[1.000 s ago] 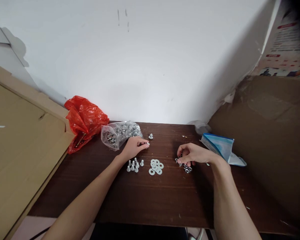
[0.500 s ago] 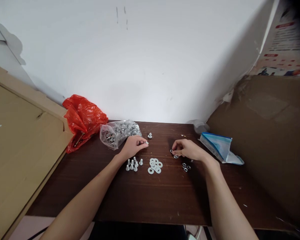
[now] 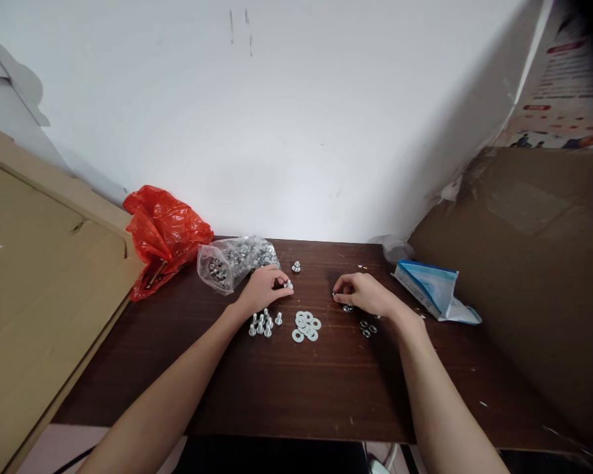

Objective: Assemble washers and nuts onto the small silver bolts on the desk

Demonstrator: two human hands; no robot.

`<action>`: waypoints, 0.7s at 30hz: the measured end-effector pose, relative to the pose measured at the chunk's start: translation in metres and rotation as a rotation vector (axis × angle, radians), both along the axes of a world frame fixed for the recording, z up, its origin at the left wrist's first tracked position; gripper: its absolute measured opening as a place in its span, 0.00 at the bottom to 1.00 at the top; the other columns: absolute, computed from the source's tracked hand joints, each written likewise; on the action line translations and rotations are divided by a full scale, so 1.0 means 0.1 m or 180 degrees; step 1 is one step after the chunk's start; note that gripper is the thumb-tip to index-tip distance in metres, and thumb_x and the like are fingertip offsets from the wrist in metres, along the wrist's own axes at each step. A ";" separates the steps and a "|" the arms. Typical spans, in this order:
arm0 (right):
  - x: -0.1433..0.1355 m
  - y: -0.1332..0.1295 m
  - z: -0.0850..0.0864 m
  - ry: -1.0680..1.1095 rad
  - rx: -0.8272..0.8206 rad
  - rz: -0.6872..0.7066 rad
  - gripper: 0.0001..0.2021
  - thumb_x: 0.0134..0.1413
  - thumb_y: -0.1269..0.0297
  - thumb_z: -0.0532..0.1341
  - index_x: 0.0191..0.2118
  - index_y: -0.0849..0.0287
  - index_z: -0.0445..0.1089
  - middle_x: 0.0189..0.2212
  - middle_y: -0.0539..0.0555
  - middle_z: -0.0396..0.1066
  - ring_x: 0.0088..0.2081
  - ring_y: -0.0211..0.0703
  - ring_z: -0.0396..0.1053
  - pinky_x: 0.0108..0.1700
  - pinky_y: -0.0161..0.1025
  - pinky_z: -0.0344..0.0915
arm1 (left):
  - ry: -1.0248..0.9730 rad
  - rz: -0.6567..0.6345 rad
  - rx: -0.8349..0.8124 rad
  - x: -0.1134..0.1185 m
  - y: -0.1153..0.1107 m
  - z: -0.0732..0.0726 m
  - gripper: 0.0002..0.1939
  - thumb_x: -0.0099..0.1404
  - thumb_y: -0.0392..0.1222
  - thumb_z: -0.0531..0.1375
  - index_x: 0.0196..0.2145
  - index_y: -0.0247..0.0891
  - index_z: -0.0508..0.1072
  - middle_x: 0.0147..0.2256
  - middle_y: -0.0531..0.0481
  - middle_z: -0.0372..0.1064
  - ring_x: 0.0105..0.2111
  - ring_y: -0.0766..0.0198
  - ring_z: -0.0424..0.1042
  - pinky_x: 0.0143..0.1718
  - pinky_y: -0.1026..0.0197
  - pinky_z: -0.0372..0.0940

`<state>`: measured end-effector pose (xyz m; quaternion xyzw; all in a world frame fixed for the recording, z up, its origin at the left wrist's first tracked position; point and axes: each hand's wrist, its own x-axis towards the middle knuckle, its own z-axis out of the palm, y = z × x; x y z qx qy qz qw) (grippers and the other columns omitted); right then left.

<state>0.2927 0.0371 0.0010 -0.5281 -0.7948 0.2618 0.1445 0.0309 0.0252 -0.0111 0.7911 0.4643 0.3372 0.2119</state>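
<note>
My left hand [image 3: 265,289] pinches a small silver bolt [image 3: 288,284] between thumb and fingertips, beside the clear bag. Across from it, my right hand [image 3: 364,292] is closed at the fingertips on a nut [image 3: 335,294], mostly hidden by the fingers. Below my left hand stand several bolts [image 3: 261,327] on their heads. A loose pile of flat washers [image 3: 306,322] lies between the hands, nearer to me. Several nuts [image 3: 366,329] rest below my right hand, with more [image 3: 347,308] just under its fingers. Behind my left hand stands a bolt with a washer and nut on it [image 3: 296,266].
A clear plastic bag of hardware [image 3: 232,260] and a red plastic bag [image 3: 168,227] sit at the back left of the brown table [image 3: 286,395]. On the right lie a blue-and-white packet [image 3: 429,289] and a clear round container [image 3: 396,250]. Cardboard [image 3: 44,289] borders the left side.
My right hand has lifted off the nuts and shifted slightly left, with a nut in its fingertips. The left hand has barely moved; its bolt shows a little more.
</note>
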 end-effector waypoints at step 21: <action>-0.67 -0.20 -0.04 0.0945 0.1248 0.0722 0.06 0.57 0.67 0.56 0.39 0.58 0.69 0.34 0.53 0.69 0.33 0.39 0.67 0.37 0.37 0.63 | 0.0255 -0.0385 -0.0109 0.00 0.02 0.00 0.08 0.57 0.42 0.62 0.32 0.37 0.79 0.24 0.53 0.62 0.24 0.70 0.57 0.26 0.66 0.51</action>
